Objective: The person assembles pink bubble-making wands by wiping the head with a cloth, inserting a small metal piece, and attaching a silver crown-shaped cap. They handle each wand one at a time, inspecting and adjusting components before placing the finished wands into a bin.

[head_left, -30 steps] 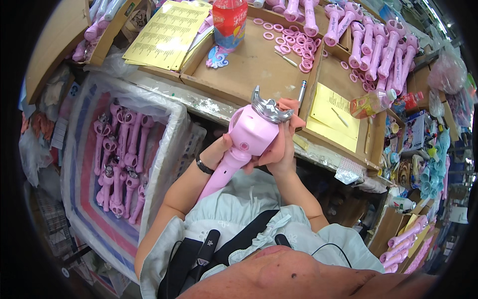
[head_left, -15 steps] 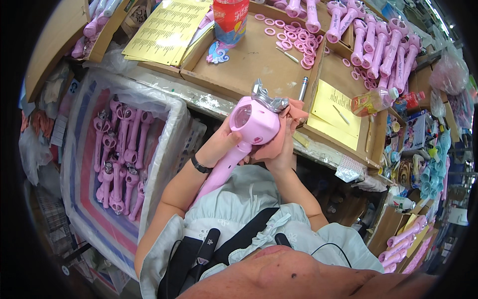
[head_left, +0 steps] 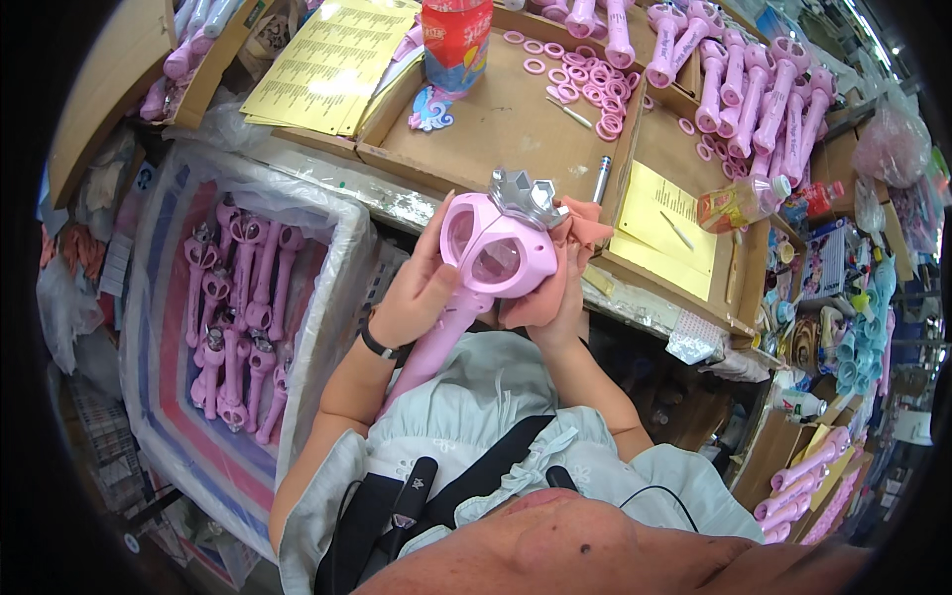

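Note:
Above my lap I hold a pink toy wand [head_left: 448, 332] with a bulky head, round clear windows and a silver crown [head_left: 526, 198] on top. My left hand [head_left: 421, 288] is closed round the left side of the wand's head, fingers behind it and thumb in front. On the other side, my right hand [head_left: 565, 309] grips an orange-pink cloth [head_left: 540, 302] pressed against the head below the crown. Most of the right fingers are hidden behind the cloth and the wand.
A lined crate [head_left: 342, 233] at left holds several finished-looking pink wands [head_left: 233, 367]. Cardboard trays [head_left: 476, 149] ahead carry pink rings [head_left: 595, 84], a red bottle [head_left: 456, 45] and yellow sheets [head_left: 332, 59]. More pink wand handles [head_left: 783, 89] are piled at far right, beside a juice bottle [head_left: 739, 203].
The wand has been turned about its length, so two windows now face me and the crown shows from another side. My left hand has shifted up along the head.

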`<action>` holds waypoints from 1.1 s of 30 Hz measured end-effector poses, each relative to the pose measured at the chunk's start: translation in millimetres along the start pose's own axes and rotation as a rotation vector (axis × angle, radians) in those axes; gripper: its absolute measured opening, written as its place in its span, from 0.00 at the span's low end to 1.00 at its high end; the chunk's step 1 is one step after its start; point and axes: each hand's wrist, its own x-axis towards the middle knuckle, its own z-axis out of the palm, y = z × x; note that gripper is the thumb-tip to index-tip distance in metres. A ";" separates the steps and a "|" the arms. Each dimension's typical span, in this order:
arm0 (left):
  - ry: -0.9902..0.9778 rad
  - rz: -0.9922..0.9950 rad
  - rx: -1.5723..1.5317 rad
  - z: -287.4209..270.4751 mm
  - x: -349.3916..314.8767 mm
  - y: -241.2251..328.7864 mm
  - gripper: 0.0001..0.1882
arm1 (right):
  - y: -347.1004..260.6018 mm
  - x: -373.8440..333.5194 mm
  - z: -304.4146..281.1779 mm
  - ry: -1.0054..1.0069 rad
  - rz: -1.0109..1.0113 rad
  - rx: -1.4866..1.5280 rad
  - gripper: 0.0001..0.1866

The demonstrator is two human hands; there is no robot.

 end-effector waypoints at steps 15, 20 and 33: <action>-0.220 -0.438 -0.718 3.0 -0.2 -20.2 0.50 | -66.1 94.4 -4.4 0.341 -0.793 -1.477 0.26; -0.175 -0.471 -0.706 0.3 2.5 -29.8 0.49 | -55.5 33.7 -43.3 0.154 -0.859 -1.287 0.18; -0.210 -0.610 -1.384 16.3 11.6 -57.7 0.49 | -19.7 -33.2 -102.0 0.064 -0.594 -1.894 0.21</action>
